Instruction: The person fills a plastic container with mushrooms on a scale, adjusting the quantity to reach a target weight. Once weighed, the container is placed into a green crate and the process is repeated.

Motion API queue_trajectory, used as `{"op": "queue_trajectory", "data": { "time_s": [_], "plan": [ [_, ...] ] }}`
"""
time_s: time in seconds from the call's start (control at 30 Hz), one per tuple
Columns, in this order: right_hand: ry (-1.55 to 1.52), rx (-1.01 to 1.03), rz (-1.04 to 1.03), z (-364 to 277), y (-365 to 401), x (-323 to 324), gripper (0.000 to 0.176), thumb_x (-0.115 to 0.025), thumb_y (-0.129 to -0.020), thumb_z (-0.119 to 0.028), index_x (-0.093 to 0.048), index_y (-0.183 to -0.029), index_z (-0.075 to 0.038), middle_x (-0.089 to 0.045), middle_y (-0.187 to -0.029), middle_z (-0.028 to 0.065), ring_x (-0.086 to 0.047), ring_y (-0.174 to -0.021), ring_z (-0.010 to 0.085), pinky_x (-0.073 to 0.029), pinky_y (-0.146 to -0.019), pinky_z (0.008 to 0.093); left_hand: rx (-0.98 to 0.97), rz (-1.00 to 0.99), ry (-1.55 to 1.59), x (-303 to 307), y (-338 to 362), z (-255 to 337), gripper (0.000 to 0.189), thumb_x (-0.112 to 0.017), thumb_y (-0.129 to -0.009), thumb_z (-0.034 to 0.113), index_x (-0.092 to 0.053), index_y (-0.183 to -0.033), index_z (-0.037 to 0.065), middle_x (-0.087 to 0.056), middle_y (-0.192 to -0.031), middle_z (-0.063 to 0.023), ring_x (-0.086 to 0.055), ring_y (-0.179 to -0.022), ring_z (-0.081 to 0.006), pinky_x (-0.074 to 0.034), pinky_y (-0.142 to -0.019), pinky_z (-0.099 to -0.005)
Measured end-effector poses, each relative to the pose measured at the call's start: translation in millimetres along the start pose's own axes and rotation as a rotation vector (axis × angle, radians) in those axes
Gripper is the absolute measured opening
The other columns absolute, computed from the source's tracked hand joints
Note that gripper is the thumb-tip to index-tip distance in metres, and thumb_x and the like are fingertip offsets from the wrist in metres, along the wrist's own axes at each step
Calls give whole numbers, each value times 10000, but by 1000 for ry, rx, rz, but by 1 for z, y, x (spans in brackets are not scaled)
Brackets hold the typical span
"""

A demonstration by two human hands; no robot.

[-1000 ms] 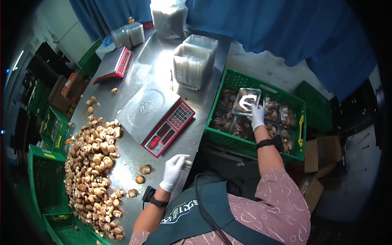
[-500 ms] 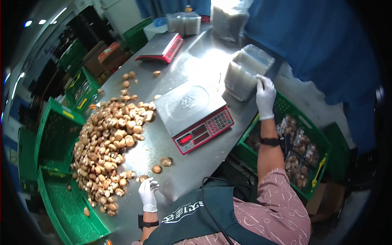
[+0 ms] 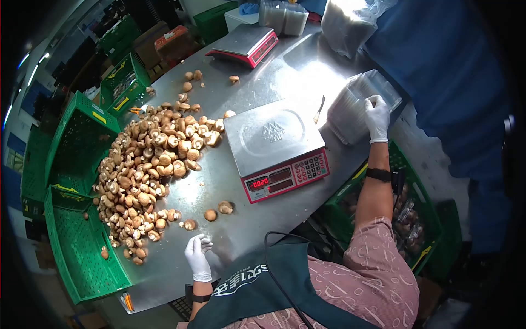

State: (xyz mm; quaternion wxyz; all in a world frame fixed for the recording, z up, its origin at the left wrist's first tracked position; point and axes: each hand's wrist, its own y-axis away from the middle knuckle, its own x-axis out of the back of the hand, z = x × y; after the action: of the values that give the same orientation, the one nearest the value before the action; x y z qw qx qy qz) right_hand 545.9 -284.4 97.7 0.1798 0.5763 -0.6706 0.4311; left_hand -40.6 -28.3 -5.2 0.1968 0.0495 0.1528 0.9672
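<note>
Possibly the likeliest trouble in the head view is at the clear tubs (image 3: 346, 116), nested in a leaning stack near the table's far-right side. The right hand (image 3: 377, 118) is at their upper rims, its fingers bent inward; whether they pinch one rim or several, I cannot tell. Thin tubs can cling together, so a pull might bring two away, or tip the stack toward the green crate (image 3: 342, 193) beside the table.

The left hand (image 3: 198, 256) seems to hold nothing, its fingers loosely curled and slightly apart, near a few stray mushrooms (image 3: 210, 215). A careless sweep of the wrist could roll these off the table (image 3: 263, 227). The main mushroom pile (image 3: 143, 175) spreads along the other side, where a nudge might spill some. One mushroom (image 3: 229, 114) sits by the corner of the scale (image 3: 279, 134) and could disturb a weighing if it touches the plate. The display (image 3: 259, 182) shows a minus reading, which could mislead if misread.
</note>
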Motion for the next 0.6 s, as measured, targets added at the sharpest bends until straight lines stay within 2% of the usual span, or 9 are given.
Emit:
{"op": "queue_trajectory", "data": {
  "time_s": [0.1,0.2,0.27,0.3,0.33,0.37,0.43,0.53,0.6],
  "plan": [
    [-63,-45,81,0,0,0,196,-648,-970,-291,-679,-1005,-100,-735,-912,156,-709,-869,364,-539,-797,462,24,27,9,-3,2,4,260,-485,-1080,174,-658,-1110,-17,-698,-872,-88,-670,-748,-144,-550,-687,-264],
    [12,-73,371,-13,2,11,194,-594,-1016,-293,-640,-1069,-112,-737,-943,178,-719,-881,381,-532,-789,499,1,41,14,-7,1,4,262,-485,-1080,176,-660,-1108,-18,-698,-873,-86,-670,-747,-146,-545,-682,-263],
    [-211,89,588,-10,-7,16,185,-616,-1010,-272,-646,-1064,-98,-739,-939,160,-722,-872,356,-538,-776,469,-3,25,11,-9,0,3,264,-493,-1077,176,-669,-1096,-20,-698,-862,-84,-669,-735,-147,-542,-682,-264],
    [-265,184,623,1,-18,14,197,-663,-988,-252,-656,-1100,-90,-736,-941,129,-717,-841,303,-542,-759,433,-3,32,-11,-12,3,10,262,-512,-1071,176,-684,-1077,-21,-706,-865,-86,-679,-741,-147,-541,-684,-263],
    [-273,154,532,-19,-8,25,241,-708,-961,-257,-670,-1110,-71,-728,-932,102,-701,-814,253,-538,-749,403,-13,22,-30,-14,3,11,257,-518,-1068,171,-689,-1076,-20,-712,-868,-85,-685,-749,-147,-544,-689,-263],
    [-314,325,542,-30,-4,26,196,-717,-956,-197,-683,-1088,-56,-712,-927,101,-687,-794,248,-533,-735,387,-21,23,-51,-12,2,10,253,-524,-1066,167,-695,-1075,-19,-718,-872,-84,-692,-758,-147,-546,-694,-263],
    [-304,600,377,-83,34,29,127,-713,-939,-99,-692,-1048,-37,-693,-916,114,-678,-786,249,-531,-734,376,-31,-17,-3,-6,-1,3,240,-526,-1068,157,-684,-1090,-21,-718,-890,-96,-700,-778,-156,-553,-704,-263],
    [-319,785,34,-108,94,-7,140,-724,-884,-25,-696,-1019,-50,-670,-898,119,-667,-791,277,-532,-741,379,-46,-30,-16,-2,-5,-6,246,-521,-1073,148,-680,-1101,-38,-720,-891,-104,-701,-786,-161,-568,-728,-275],
    [-265,816,-137,-104,131,-37,118,-689,-904,-5,-669,-1017,-34,-650,-919,128,-652,-812,277,-518,-753,371,-32,-50,-12,3,-5,-12,246,-519,-1076,146,-680,-1118,-36,-726,-902,-107,-702,-794,-159,-570,-733,-279]
  ]
}}
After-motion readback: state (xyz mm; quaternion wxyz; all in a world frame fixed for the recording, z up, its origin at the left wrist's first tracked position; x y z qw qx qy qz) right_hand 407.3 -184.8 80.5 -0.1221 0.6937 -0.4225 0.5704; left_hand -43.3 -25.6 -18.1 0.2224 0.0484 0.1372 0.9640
